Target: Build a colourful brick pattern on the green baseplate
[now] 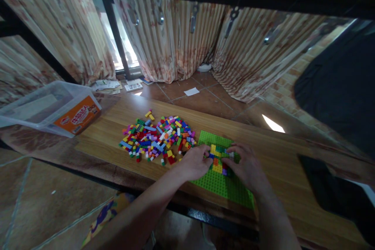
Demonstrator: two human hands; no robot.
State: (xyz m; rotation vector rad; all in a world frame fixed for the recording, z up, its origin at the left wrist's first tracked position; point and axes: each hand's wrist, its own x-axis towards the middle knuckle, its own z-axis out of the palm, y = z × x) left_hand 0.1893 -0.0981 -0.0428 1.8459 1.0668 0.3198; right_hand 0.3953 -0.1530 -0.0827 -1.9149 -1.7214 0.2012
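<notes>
A green studded baseplate [209, 187] lies on the wooden table, with a low build of colourful toy bricks [217, 167] on it. My left hand [197, 163] is at the left side of this build, its fingers curled and its thumb and index against the bricks. From the right, my right hand [246, 165] reaches over the build, with thumb and fingers bent around a pale brick [231, 155] at its right part. My fingers partly hide the bricks. To the left of the plate spreads a large pile of loose toy bricks [158, 138] in many colours.
A clear plastic box [63, 101] with an orange label stands at the table's left end. A dark flat object [319, 183] lies at the right. Beyond the wooden table [117, 119] are striped curtains [181, 43] and papers [191, 91] on the tiled floor.
</notes>
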